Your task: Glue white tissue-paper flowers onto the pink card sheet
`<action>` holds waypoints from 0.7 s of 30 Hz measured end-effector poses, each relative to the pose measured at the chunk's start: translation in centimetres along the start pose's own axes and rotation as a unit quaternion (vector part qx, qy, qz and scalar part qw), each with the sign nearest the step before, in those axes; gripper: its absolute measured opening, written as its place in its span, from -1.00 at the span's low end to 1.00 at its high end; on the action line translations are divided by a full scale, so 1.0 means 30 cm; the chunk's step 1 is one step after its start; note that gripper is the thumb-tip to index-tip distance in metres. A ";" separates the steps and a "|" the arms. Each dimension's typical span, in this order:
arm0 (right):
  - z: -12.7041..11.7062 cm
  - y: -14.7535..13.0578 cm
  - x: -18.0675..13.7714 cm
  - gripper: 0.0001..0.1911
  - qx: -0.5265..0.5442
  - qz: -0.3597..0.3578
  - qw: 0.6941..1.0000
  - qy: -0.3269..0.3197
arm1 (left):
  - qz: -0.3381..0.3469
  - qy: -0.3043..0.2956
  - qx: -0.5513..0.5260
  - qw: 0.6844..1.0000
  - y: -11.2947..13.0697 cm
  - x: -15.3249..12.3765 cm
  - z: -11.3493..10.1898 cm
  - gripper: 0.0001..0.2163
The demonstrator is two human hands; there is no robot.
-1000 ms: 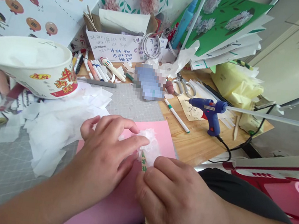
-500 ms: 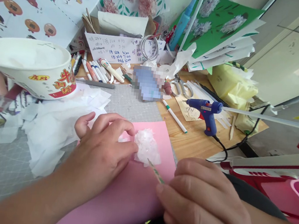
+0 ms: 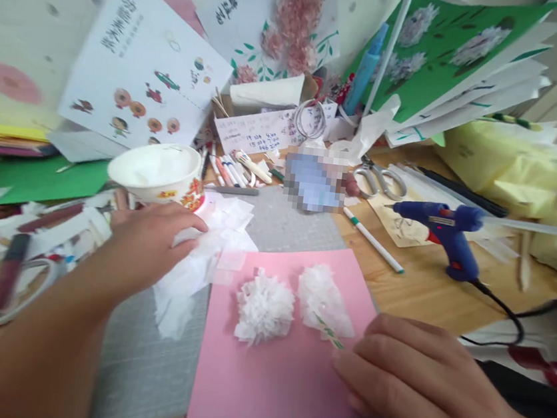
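Note:
My left hand [image 3: 154, 238] hovers over or touches a loose pile of white tissue paper squares [image 3: 227, 220], thumb and index finger apart. My right hand [image 3: 405, 371] is closed on a thin pointed stick with green markings [image 3: 329, 332]. The stick's tip lies over a flat clump of white tissue paper [image 3: 323, 298] on a pink sheet [image 3: 257, 394]. Beside that clump, a fuller ruffled tissue paper flower [image 3: 264, 307] sits on the same sheet.
A white paper tub [image 3: 154, 171] stands behind my left hand. At the right lie a blue glue gun [image 3: 438, 217] with its cord, scissors [image 3: 379, 180] and a white marker [image 3: 373, 240]. A grey cutting mat [image 3: 149, 369] lies under the sheet.
My left hand has left the tissue clump and moved left to the loose tissue squares. The ruffled flower it covered now shows. My right hand keeps the stick at the clump. The view has turned left.

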State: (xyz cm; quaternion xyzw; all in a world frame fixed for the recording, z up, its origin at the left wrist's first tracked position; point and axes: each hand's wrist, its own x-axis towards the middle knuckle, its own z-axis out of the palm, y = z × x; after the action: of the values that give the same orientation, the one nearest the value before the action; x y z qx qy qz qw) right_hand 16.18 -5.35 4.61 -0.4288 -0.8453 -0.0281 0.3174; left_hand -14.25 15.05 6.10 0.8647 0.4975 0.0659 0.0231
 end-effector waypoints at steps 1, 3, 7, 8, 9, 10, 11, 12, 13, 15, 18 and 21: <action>0.004 0.006 -0.001 -0.62 -0.002 -0.011 1.000 0.017 | -0.001 -0.011 0.001 1.000 0.000 0.002 0.008 -0.69; 0.013 0.016 -0.005 -0.62 -0.002 -0.024 0.999 0.042 | 0.010 -0.028 -0.010 1.000 0.012 0.003 0.025 -0.69; 0.020 0.025 -0.011 -0.69 -0.004 -0.033 0.999 0.031 | 0.030 -0.033 -0.036 0.998 0.043 -0.005 0.031 -0.61; 0.019 0.025 -0.013 -0.67 -0.005 -0.034 0.999 0.025 | 0.036 -0.032 -0.039 0.998 0.050 -0.008 0.028 -0.59; 0.017 0.026 -0.014 -0.65 -0.004 -0.034 0.999 0.022 | 0.045 -0.031 -0.041 0.998 0.057 -0.013 0.026 -0.60; 0.015 0.026 -0.015 -0.62 -0.004 -0.032 0.999 0.018 | 0.056 -0.032 -0.043 0.997 0.065 -0.017 0.025 -0.62; 0.013 0.026 -0.017 -0.60 -0.002 -0.029 0.999 0.014 | 0.066 -0.032 -0.044 0.996 0.073 -0.020 0.026 -0.66; 0.012 0.026 -0.019 -0.59 0.000 -0.028 1.000 0.009 | 0.076 -0.032 -0.043 0.996 0.082 -0.023 0.030 -0.71; 0.011 0.025 -0.020 -0.59 0.003 -0.028 1.000 0.006 | 0.085 -0.031 -0.042 0.995 0.091 -0.025 0.036 -0.77; 0.013 0.024 -0.023 -0.59 0.009 -0.029 1.000 0.004 | 0.099 -0.024 -0.039 0.994 0.104 -0.026 0.049 -0.87; 0.013 0.021 -0.024 -0.59 0.017 -0.025 1.000 0.009 | 0.105 0.006 -0.035 0.994 0.107 -0.022 0.059 -0.77; 0.001 0.016 -0.018 -0.63 0.018 -0.014 1.000 -0.002 | 0.103 0.059 -0.045 0.992 0.107 -0.025 0.047 -0.71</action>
State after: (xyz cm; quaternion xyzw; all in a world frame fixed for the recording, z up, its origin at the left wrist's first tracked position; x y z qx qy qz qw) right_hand 16.76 -5.41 4.19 -0.4109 -0.8525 -0.0165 0.3226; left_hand -11.67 12.83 4.99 0.9041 0.4026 0.1412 0.0254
